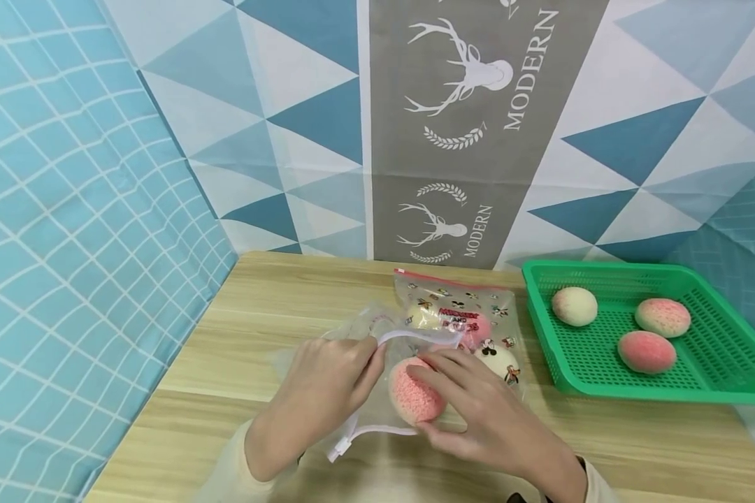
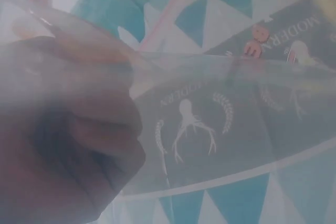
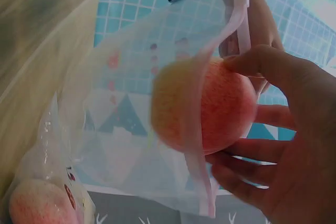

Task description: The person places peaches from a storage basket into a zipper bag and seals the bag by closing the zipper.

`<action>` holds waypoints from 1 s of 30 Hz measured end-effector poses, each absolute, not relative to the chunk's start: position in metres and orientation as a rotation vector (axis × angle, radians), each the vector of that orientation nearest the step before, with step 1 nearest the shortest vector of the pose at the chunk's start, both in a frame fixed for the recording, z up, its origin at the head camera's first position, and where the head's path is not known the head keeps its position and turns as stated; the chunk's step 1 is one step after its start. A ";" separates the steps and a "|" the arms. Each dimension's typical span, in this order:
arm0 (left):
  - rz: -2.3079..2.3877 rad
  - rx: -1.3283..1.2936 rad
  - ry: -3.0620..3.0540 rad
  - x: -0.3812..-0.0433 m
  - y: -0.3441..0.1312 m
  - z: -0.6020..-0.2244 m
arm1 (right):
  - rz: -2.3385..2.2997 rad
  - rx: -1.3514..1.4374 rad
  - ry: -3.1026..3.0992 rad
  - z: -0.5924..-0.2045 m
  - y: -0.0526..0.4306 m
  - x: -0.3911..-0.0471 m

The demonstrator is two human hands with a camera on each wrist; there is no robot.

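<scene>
My left hand (image 1: 317,391) pinches the rim of a clear zip bag (image 3: 113,153), holding its mouth apart; a white slider (image 1: 342,446) hangs from the rim's near end. In the left wrist view the curled left hand (image 2: 79,135) shows hazily through the film. A pink and cream peach (image 3: 228,111) is in the grip of my right hand (image 1: 484,409), thumb on one side and fingers on the other. The right wrist view has the peach partly inside the bag's mouth, its pink half outside the rim.
Behind the hands lies a printed bag with a red zip (image 1: 509,314), holding several peaches. A green basket (image 1: 604,389) at the right contains a pale peach (image 1: 574,307), a speckled peach (image 1: 663,318) and a pink peach (image 1: 646,352). Patterned cloth (image 1: 314,126) stands behind the wooden table (image 1: 226,363).
</scene>
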State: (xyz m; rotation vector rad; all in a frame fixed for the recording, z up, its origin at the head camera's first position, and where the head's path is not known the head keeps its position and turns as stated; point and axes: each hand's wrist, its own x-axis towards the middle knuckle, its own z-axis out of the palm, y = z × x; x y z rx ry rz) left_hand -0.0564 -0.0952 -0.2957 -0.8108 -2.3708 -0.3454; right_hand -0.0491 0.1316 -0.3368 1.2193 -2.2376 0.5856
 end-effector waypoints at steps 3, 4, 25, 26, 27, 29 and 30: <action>-0.345 -0.813 -2.349 -0.056 -0.096 -0.294 | 0.512 1.204 -2.319 -0.341 0.134 -0.049; -0.347 -0.816 -2.341 -0.056 -0.096 -0.293 | 0.487 1.203 -2.352 -0.342 0.134 -0.049; -0.344 -0.870 -2.357 -0.058 -0.100 -0.293 | 0.211 1.011 -2.718 -0.350 0.135 -0.053; -0.349 -0.865 -2.353 -0.059 -0.100 -0.293 | 0.206 0.997 -2.734 -0.350 0.136 -0.053; -0.355 -0.864 -2.349 -0.059 -0.101 -0.293 | 0.205 0.989 -2.744 -0.350 0.136 -0.054; -0.354 -0.855 -2.333 -0.060 -0.102 -0.292 | 0.205 0.989 -2.749 -0.350 0.138 -0.055; -0.348 -0.846 -2.328 -0.061 -0.103 -0.291 | 0.207 0.996 -2.743 -0.350 0.138 -0.055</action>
